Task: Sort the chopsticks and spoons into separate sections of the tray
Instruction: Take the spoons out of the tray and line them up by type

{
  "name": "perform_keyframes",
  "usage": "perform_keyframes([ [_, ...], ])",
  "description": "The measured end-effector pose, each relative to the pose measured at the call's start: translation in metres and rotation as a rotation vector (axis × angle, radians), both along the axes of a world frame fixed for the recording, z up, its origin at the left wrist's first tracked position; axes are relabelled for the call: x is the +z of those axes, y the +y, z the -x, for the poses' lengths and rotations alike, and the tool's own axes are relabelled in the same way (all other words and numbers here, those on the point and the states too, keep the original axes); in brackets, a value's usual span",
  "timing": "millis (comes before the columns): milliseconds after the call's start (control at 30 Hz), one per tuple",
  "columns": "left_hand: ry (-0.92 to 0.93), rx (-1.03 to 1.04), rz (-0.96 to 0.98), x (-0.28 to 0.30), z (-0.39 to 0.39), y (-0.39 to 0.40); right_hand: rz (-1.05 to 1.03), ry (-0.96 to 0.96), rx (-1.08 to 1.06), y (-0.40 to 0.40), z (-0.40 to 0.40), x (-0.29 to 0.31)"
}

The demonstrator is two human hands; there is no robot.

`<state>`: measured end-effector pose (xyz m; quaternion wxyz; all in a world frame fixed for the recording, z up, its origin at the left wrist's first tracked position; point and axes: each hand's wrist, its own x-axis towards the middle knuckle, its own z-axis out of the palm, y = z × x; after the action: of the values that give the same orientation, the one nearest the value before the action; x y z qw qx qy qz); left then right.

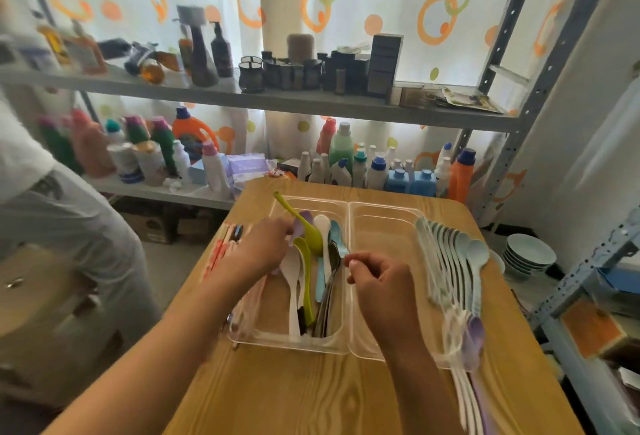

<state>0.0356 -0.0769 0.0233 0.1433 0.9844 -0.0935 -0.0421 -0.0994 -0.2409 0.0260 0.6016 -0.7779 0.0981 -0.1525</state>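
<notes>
A clear two-section plastic tray (pixel 349 208) lies on the wooden table. Its left section holds several spoons: white, lime green (pixel 306 227), light blue, purple and dark metal ones. Its right section looks bare. My left hand (pixel 268 244) reaches into the left section, fingers at the purple spoon (pixel 302 223). My right hand (pixel 377 279) hovers over the divider, fingers pinched on a thin handle of the dark utensils (pixel 332 282). Wrapped chopsticks (pixel 225 244) lie on the table left of the tray. A row of pale blue spoons (pixel 457 254) lies fanned to its right.
A metal shelf behind the table carries many detergent bottles (pixel 341 147) and jars. A person in pale clothes (pixel 52 213) stands at the left. Stacked bowls (pixel 528 254) sit on the floor at the right. More white and purple spoons (pixel 472 341) lie at the table's right edge.
</notes>
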Motion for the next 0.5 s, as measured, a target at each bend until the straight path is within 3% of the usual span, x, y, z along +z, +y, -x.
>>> perform_keyframes([
  [200, -0.048, -0.137, -0.033, -0.017, -0.007, -0.008, -0.004, 0.024, -0.053, -0.009, 0.003, -0.01],
  [500, -0.115, -0.086, 0.104, 0.006, 0.005, 0.001, -0.012, 0.061, -0.042, -0.019, 0.004, -0.013],
])
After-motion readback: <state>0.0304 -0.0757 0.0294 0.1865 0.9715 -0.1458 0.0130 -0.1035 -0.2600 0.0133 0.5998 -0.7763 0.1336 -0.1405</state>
